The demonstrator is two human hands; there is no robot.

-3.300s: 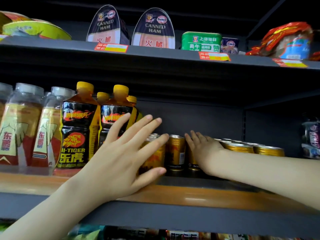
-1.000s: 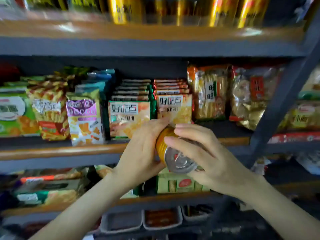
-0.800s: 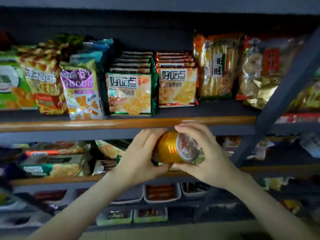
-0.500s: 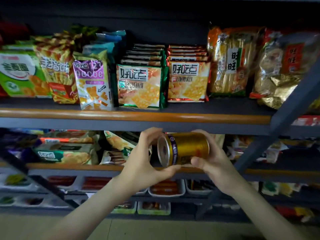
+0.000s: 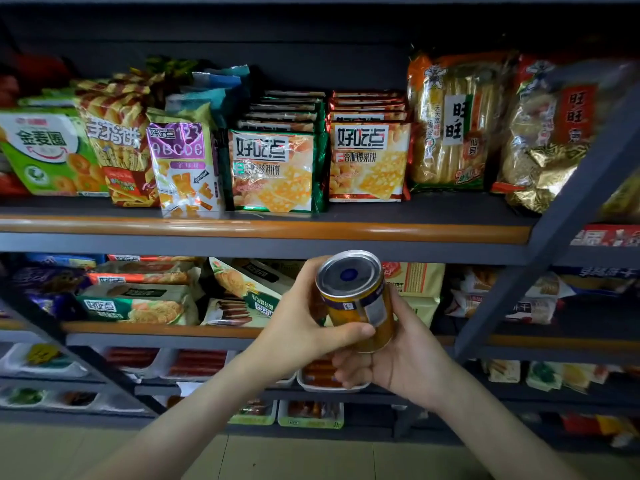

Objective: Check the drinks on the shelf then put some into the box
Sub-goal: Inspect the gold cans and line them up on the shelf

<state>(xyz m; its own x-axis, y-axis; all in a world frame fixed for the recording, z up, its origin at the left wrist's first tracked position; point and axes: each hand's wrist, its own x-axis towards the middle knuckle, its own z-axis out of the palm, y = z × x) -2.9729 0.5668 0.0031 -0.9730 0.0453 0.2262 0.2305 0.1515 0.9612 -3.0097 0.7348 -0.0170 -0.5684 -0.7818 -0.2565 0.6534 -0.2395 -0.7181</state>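
Note:
A gold drink can [image 5: 360,303] with a silver end and a purple band is held in front of the snack shelves, its silver end tilted up toward me. My left hand [image 5: 301,327] grips its left side, thumb laid across the lower front. My right hand [image 5: 394,362] cups it from below and the right, fingers curled behind it. No box is in view, and the drinks shelf is out of frame above.
A dark shelf with an orange front strip [image 5: 263,230] carries biscuit and cracker packs [image 5: 273,168]. Lower shelves [image 5: 162,330] hold more snack packs and trays of sausages [image 5: 194,365]. A slanted grey upright [image 5: 554,237] crosses on the right. Pale floor lies below.
Both hands brought a can down from the drinks shelf to in front of the snack shelves. Over the last second they turned it from lying sideways to its silver end pointing up.

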